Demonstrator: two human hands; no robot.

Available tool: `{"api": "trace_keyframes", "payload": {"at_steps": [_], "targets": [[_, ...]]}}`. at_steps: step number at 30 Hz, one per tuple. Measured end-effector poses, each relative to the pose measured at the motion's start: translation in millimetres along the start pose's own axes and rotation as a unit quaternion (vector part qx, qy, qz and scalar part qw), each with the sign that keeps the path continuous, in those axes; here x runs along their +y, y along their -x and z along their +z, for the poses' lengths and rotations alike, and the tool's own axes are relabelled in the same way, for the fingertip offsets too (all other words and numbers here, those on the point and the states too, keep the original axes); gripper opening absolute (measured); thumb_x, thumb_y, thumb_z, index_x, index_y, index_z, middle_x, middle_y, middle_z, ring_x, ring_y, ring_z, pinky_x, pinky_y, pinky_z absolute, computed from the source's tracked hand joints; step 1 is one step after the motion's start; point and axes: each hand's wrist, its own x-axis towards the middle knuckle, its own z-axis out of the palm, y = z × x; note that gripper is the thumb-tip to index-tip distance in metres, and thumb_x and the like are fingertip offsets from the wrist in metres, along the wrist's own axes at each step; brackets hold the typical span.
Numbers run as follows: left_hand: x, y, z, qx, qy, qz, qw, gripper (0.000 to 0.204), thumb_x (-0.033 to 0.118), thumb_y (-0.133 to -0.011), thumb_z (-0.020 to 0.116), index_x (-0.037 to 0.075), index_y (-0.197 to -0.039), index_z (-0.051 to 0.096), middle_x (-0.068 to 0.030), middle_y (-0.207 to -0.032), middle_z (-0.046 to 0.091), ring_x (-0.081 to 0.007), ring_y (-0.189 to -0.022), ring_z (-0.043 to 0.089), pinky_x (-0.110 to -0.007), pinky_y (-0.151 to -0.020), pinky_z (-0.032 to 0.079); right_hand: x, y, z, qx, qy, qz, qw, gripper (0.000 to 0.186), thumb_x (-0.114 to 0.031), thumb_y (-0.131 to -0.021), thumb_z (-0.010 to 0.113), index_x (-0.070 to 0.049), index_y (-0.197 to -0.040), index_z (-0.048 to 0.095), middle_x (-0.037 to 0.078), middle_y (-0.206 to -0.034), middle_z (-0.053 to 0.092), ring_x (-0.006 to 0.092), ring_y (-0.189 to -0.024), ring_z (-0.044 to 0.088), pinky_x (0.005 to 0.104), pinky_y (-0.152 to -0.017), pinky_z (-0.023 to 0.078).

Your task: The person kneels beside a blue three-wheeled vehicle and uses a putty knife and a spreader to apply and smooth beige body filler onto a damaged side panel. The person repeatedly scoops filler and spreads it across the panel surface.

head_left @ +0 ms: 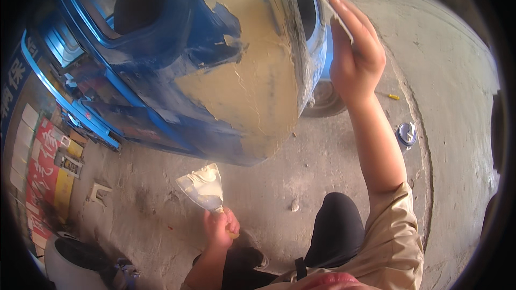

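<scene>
My left grip is closed around the handle of a scraper, held low over the concrete floor, below the bottom edge of the blue vehicle body. The scraper's blade points up and a little to my left, its face coated with cream-coloured filler.

My right grip is raised high, to the right of the body's corner, with the fingers stretched long and pinching a thin pale spreader. I see the spreader nearly edge-on along my palm, close to the body's side; whether its edge touches the surface I cannot tell.

In front of me, between the two, a wide patch of beige filler covers the rounded corner of the body, ragged on its left side where blue paint and darker smears show. Wrinkled clear film runs along the right edge of the patch.

Under the body, near my right wrist, is a wheel. To the right of my forearm, a yellow-handled tool lies on the floor, with a lidded tub nearer to me. Off to my left are a small pale stool and a red sign.
</scene>
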Motion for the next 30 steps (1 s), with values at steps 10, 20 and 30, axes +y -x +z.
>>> {"api": "trace_keyframes", "payload": {"at_steps": [10,20,30], "targets": [[3,3,6,0.025,-0.003,-0.008,1.000,0.029,0.024,-0.093,0.060,0.004,-0.104,0.042,-0.0063,-0.072,0.048,-0.0142,-0.051,0.045,-0.030,-0.045,0.041,23,-67,29,-0.100,-0.057,-0.083,0.990,0.042,0.007,-0.080,0.056,-0.008,-0.118,0.069,0.017,-0.115,0.067,0.0296,-0.103,0.066,0.0330,-0.089,0.052],[5,9,-1,-0.010,-0.007,0.017,1.000,0.026,0.027,-0.095,0.058,0.010,-0.101,0.039,-0.0032,-0.077,0.046,-0.0105,-0.047,0.042,-0.025,-0.038,0.038,2,28,0,-0.112,0.027,-0.073,0.991,0.052,0.012,-0.070,0.059,-0.011,-0.117,0.069,0.012,-0.119,0.066,0.0304,-0.106,0.065,0.0362,-0.091,0.054],[4,6,-6,-0.055,0.017,0.022,0.998,0.022,0.026,-0.097,0.053,0.011,-0.098,0.037,-0.0043,-0.079,0.047,-0.0104,-0.048,0.043,-0.024,-0.038,0.039,-44,155,-26,-0.135,0.121,-0.020,0.983,0.041,0.001,-0.069,0.067,-0.011,-0.107,0.072,0.013,-0.113,0.067,0.0327,-0.106,0.064,0.0429,-0.093,0.053]]}}
